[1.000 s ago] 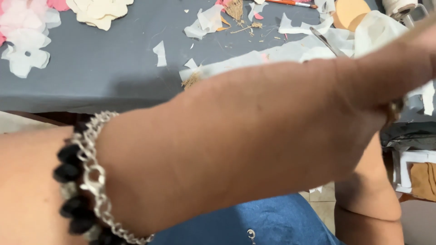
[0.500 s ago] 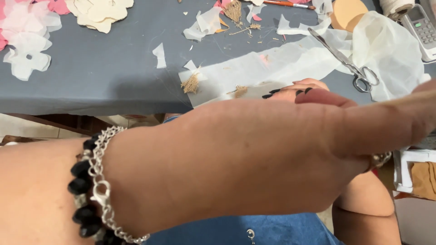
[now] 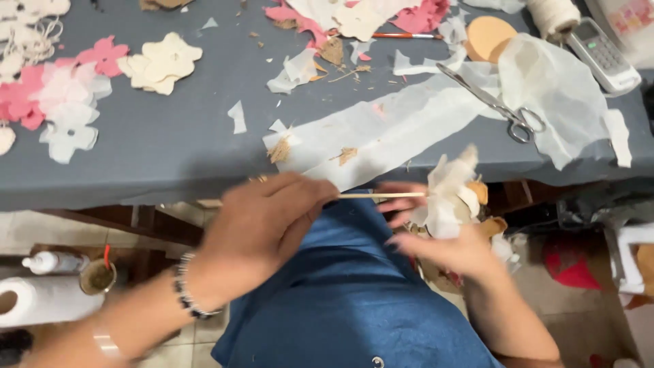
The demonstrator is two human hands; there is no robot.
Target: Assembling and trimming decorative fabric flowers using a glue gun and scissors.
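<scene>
My left hand (image 3: 262, 221) pinches one end of a thin wooden stick (image 3: 381, 195) that lies level above my lap. My right hand (image 3: 443, 242) holds the other end together with a bunch of white, cream and tan paper petals (image 3: 453, 197). Both hands hover just in front of the grey table's edge (image 3: 136, 194), over my blue-clad lap. The right hand is blurred.
On the grey table lie scissors (image 3: 497, 105), a long strip of white tissue (image 3: 381, 129), pink and cream flower cut-outs (image 3: 160, 65), a cork disc (image 3: 489, 35), a twine spool (image 3: 553, 13) and a handset (image 3: 603, 58). Under it stand a paper roll (image 3: 41, 300) and a glue bottle (image 3: 51, 262).
My left arm has pulled back from close to the camera, so the table shows. Both hands now sit low over my lap, with the stick and the petal bunch in view.
</scene>
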